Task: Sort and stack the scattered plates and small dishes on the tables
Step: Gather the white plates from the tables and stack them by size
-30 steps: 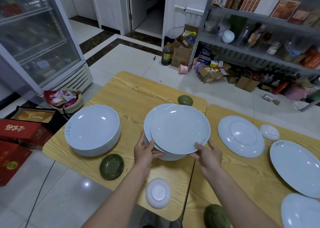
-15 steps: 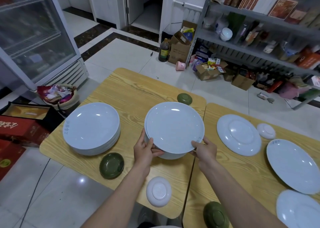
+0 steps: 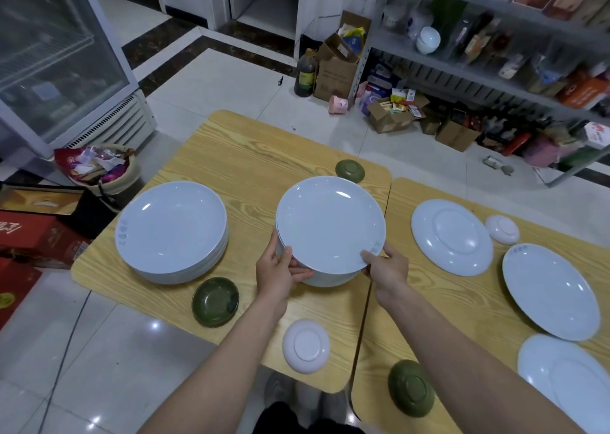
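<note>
Hands: left hand (image 3: 279, 268), right hand (image 3: 386, 266), fingers clamped on top plate (image 3: 330, 224); rim lettering unreadable.

The top plate (image 3: 330, 224) — offset to the right a second ago — now sits squared over its stack (image 3: 325, 278), both hands (image 3: 280, 268) closer in at the near rim.

both bare forearms reach forward, side by side and slightly converging. the left hand (image 3: 279, 270) curls with its thumb up and fingers tucked beneath. the right hand (image 3: 387, 266) mirrors it, thumb pressed on top.
</note>
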`<state>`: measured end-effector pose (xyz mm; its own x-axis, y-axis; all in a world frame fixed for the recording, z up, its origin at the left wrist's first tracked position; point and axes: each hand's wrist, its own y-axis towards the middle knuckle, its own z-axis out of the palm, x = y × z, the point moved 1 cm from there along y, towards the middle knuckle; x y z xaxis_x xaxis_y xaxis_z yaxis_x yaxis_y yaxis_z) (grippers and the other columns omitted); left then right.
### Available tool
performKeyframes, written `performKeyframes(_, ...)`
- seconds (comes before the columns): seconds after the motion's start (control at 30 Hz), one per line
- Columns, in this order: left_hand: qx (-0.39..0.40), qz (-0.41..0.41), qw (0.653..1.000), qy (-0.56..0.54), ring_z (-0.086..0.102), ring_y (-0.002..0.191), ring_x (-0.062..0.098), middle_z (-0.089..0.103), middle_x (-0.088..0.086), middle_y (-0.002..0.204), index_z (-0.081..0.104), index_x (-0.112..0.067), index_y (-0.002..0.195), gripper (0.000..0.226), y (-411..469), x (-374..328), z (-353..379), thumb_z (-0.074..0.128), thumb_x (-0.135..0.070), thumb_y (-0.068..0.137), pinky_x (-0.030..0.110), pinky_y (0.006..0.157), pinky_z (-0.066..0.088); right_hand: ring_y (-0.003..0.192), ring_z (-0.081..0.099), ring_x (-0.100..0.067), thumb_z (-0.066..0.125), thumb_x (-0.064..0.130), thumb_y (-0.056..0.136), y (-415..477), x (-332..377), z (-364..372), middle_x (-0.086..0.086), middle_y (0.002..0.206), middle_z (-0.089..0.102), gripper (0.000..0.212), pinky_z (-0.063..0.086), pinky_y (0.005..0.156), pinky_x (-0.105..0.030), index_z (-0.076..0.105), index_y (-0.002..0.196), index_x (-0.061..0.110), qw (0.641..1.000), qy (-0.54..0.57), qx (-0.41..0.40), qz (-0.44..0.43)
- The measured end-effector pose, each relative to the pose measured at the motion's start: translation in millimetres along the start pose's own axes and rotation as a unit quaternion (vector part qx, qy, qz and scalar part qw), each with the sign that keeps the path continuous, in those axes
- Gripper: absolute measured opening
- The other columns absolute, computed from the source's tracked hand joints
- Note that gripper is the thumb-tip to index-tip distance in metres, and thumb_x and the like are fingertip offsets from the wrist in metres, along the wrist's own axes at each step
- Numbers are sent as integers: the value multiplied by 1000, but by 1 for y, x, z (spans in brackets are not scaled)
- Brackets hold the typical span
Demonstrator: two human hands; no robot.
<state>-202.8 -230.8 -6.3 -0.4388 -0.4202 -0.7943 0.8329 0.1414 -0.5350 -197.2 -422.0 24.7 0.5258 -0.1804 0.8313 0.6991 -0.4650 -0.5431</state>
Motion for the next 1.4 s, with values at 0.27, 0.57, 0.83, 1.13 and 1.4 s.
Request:
performKeyframes(0.27, -15, -1, 999, 32, 72, 65, 24, 58, 15, 85, 36, -31, 150, 57, -4, -8, 1, 53, -8, 101, 29, 61, 60, 89, 67, -18, 67, -5, 87, -2, 4, -7, -6, 115, 67, 61, 58, 66, -25, 51, 142, 15, 999, 23, 27, 23)
performKeyframes(0.57, -24, 260, 825, 501, 48, 115, 20, 58, 0, 118, 57, -24, 136, 40, -39, -13, 42, 56, -25, 97, 30, 87, 41, 133, 47, -20, 65, 37, 92, -22, 19, -78, -2, 146, 50, 60, 37, 110, -36, 46, 146, 18, 938, -297, 111, -140)
performKeyframes(0.83, 163, 347, 532, 755, 10, 151, 25, 21, 1, 162, 26, -30, 154, 61, -121, 48, 148, 42, -51, 98, 42, 120, 11, 152, 6, -24, 41, 57, 98, -45, 22, -218, -7, 165, 9, 74, 14, 121, -46, 10, 158, 26, 683, -663, 56, -301)
performKeyframes(1.13, 164, 377, 496, 765, 11, 151, 26, 21, 3, 163, 27, -29, 153, 62, -203, 103, 221, 42, -51, 97, 46, 121, 9, 152, 5, -27, 42, 56, 99, -67, 8, -345, -9, 165, 6, 76, 11, 119, -51, 7, 158, 24, 683, -670, 3, -290)
performKeyframes(1.4, 142, 386, 488, 770, 8, 151, 26, 19, 4, 163, 23, -28, 155, 65, -207, 104, 252, 40, -54, 97, 44, 121, 8, 152, 0, -27, 39, 56, 99, -48, 24, -361, -10, 165, 3, 76, 5, 121, -50, 5, 158, 22, 680, -669, 10, -300)
